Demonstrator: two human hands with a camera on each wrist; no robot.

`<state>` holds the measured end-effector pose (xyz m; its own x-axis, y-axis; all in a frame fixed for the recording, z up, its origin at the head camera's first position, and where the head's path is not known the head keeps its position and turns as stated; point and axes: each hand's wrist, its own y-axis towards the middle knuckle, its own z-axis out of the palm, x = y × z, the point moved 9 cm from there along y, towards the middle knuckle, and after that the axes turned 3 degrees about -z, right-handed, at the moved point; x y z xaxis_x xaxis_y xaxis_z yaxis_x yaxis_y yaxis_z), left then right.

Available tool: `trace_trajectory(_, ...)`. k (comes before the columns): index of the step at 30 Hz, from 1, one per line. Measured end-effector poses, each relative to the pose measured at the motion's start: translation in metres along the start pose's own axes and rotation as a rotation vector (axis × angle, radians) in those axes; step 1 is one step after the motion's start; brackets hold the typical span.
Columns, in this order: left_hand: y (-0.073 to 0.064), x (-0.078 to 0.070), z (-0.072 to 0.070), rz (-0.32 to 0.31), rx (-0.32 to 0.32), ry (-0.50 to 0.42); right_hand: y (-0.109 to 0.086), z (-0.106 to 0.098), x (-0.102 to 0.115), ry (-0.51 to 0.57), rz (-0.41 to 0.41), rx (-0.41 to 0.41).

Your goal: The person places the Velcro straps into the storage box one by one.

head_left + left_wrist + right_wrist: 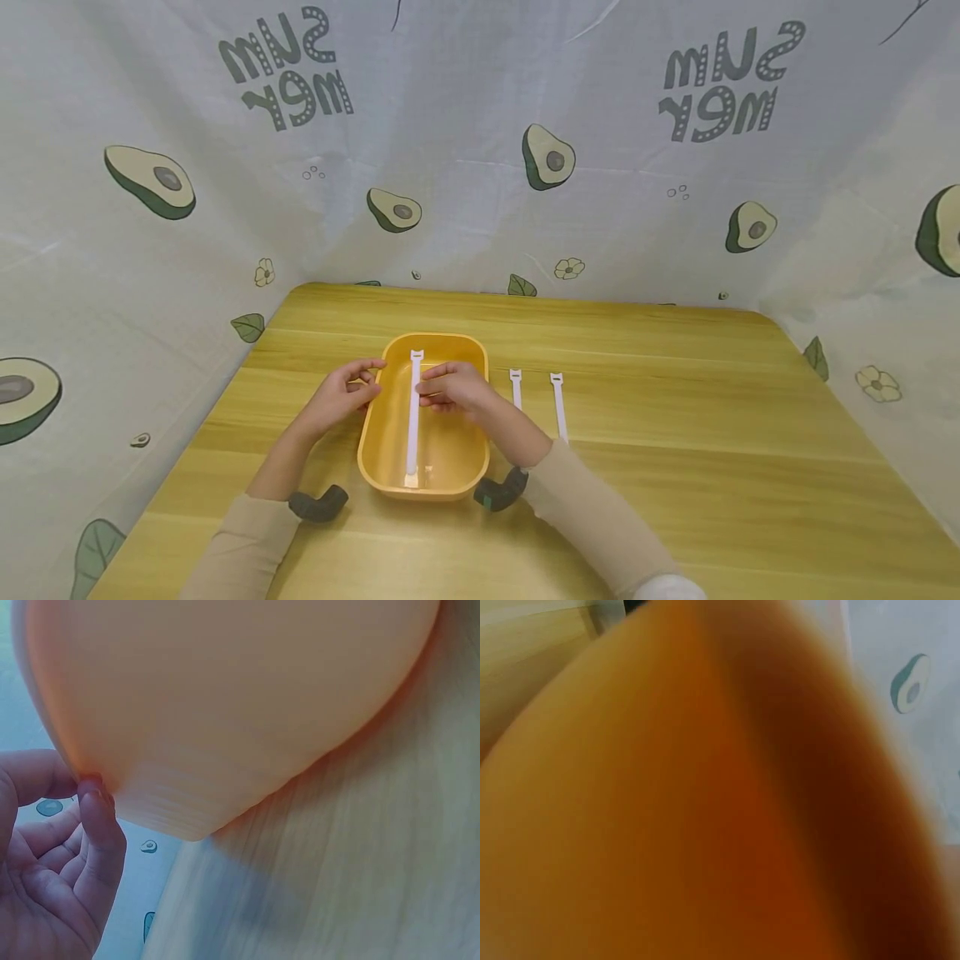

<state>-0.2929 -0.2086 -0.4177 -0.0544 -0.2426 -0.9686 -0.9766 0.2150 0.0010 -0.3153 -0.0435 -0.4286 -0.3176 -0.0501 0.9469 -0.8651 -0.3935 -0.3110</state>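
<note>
Left fingers [101,829] pinch yellow tray [459,450]; right fingers [441,385] pinch white strap [413,433]
Mirrored “SUMMER” marks the backdrop [465,83]; two more straps [560,404] lie beside.

free passage: yellow wood-grain counter [750,433], right of two flat white slotted straps [560,404]. obstructed: the deep yellow rounded-rectangular tray [423,495] has the left grip [341,398] at its left wall and the right grip [459,388] over its right wall; a long white slotted strap [414,417] bars the interior lengthwise, near-right floor unobstructed.
</note>
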Motion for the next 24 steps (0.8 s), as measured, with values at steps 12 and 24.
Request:
trace_trajectory(12,0.000,0.002,0.000,-0.005,-0.001,-0.002,0.006,-0.002,-0.006,-0.001,0.037,-0.004)
trace_trajectory(24,0.002,0.003,0.000,-0.016,0.006,-0.007,0.012,0.000,-0.011,-0.072,-0.026,-0.050)
